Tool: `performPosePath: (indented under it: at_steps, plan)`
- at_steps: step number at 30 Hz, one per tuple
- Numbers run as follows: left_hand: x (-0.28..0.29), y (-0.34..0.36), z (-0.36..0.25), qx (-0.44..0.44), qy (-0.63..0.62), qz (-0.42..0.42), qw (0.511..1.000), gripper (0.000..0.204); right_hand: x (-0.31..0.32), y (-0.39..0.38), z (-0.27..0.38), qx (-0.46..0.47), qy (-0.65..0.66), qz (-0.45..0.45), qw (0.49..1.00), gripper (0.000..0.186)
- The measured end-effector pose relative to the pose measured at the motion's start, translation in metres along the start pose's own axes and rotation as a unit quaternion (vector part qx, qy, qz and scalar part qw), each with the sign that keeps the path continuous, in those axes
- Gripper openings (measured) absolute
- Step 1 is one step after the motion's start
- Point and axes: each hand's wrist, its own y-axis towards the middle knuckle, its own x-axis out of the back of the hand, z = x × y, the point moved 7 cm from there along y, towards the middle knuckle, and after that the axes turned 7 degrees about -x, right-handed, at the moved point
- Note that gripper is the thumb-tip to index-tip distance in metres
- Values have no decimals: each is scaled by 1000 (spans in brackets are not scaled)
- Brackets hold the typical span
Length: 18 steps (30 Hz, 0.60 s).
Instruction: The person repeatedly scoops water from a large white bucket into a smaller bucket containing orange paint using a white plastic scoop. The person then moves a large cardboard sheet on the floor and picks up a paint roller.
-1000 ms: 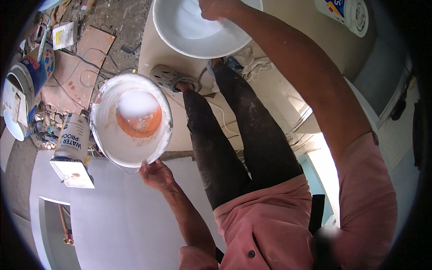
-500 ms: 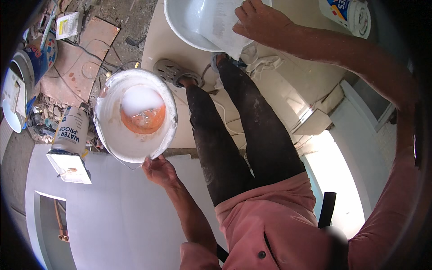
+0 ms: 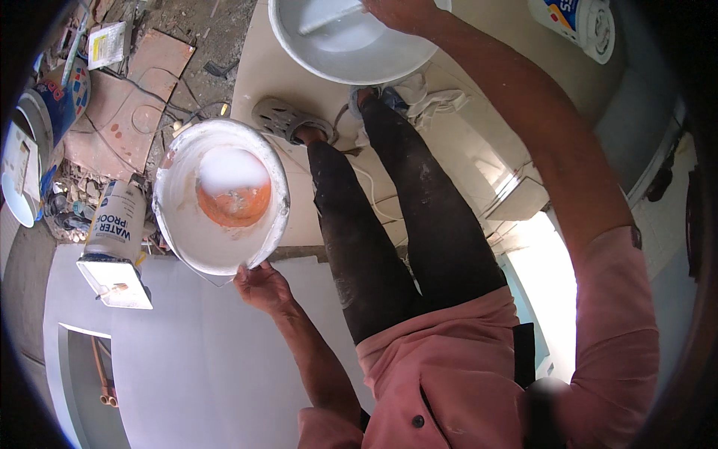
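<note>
My left hand (image 3: 263,288) grips the near rim of a white bucket (image 3: 176,224), fingers closed on its edge. The bucket tilts so its inside shows, with a white mound (image 3: 224,170) and an orange patch (image 3: 238,209) at the bottom. At the upper edge, my right hand (image 3: 404,12) is over a wide white basin (image 3: 359,73). It is closed on a pale flat piece (image 3: 329,19) that is seen nearly edge-on inside the basin. The picture's edge cuts off some of its fingers, and the piece's exact kind is unclear.
A white tub (image 3: 116,217) with a square white tray (image 3: 116,284) stands at the left. Beyond are a blue-and-white bucket (image 3: 63,97), rubble, cables and a brownish board (image 3: 105,142). A crumpled cloth (image 3: 437,105) lies beside my feet; another labelled bucket (image 3: 576,26) is upper right.
My right hand has moved up and left, turning the pale flat piece from broad face to nearly edge-on and off the basin's near rim. My left hand still holds the bucket, almost unmoved.
</note>
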Motion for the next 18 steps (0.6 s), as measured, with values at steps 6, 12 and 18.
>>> performPosePath:
  at_steps: [6,12,18]
  plan:
    - [-4,0,-2,13,-25,62,998,35,-32,-17,-25,-261,132,-39,956,21]
    - [-5,1,-2,10,-33,57,998,38,-89,-44,-19,-333,187,50,923,36]
    - [1,4,-6,13,-35,81,996,42,-55,-82,54,-473,871,-92,90,24]
